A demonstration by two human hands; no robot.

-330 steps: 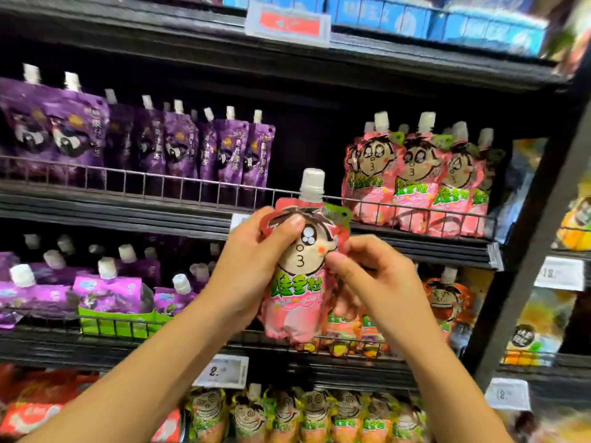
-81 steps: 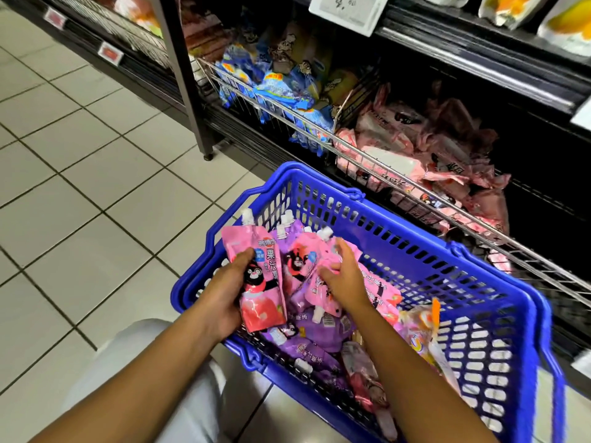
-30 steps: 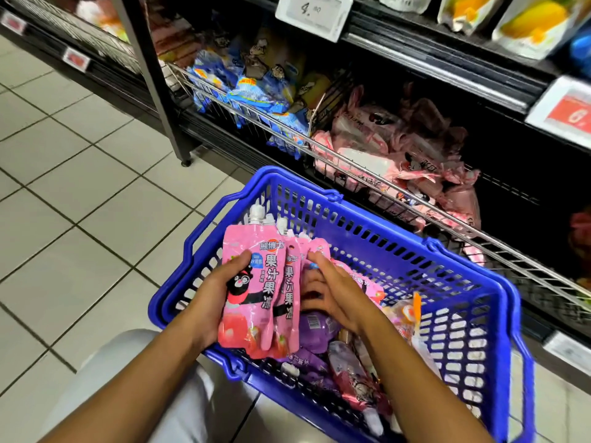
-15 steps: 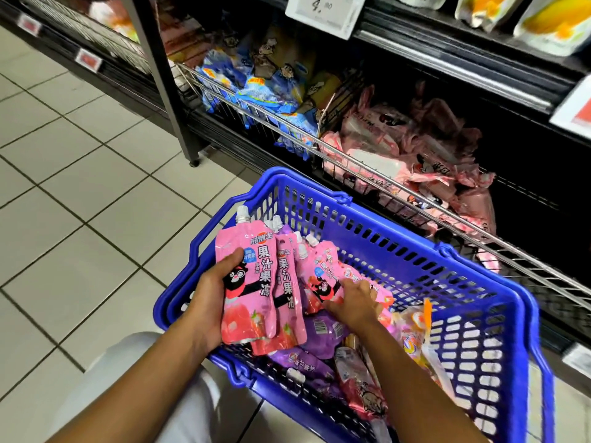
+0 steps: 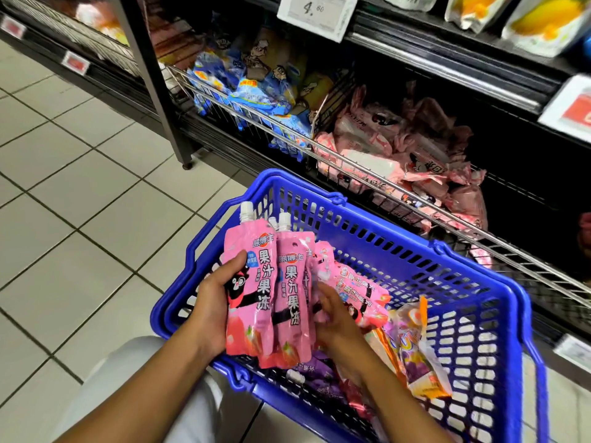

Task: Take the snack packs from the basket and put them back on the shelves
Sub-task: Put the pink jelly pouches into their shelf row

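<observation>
Pink pouches [image 5: 265,292], white-capped and upright, are held in a fan over the near-left corner of the blue basket [image 5: 377,247], their lower ends level with its near rim. The left hand [image 5: 214,302] is curled round the fan from the left, the thumb laid across the face of the front pouch. The right hand [image 5: 335,314] is seen just right of the fan, fingers bent against the edge of the rearmost pouch held; whether it pinches that pouch or only touches it cannot be told. More pink pouches [image 5: 358,292] lie flat in the basket just behind the right hand. Purple pouches [image 5: 316,375] are seen on the basket floor under the right forearm, and an orange and purple pack [image 5: 415,346] lies tilted toward the right wall. The far half of the basket floor is bare mesh, and the rim is unobstructed on the far and right sides. The basket's far edge stands close to the wire rail [image 5: 367,174] of the bottom shelf, where blue packs [image 5: 256,94] and pale pink packs [image 5: 399,155] are heaped. A price tag [image 5: 316,14] hangs on the shelf edge above. Tiled floor [image 5: 80,203] lies open to the left of the basket.
</observation>
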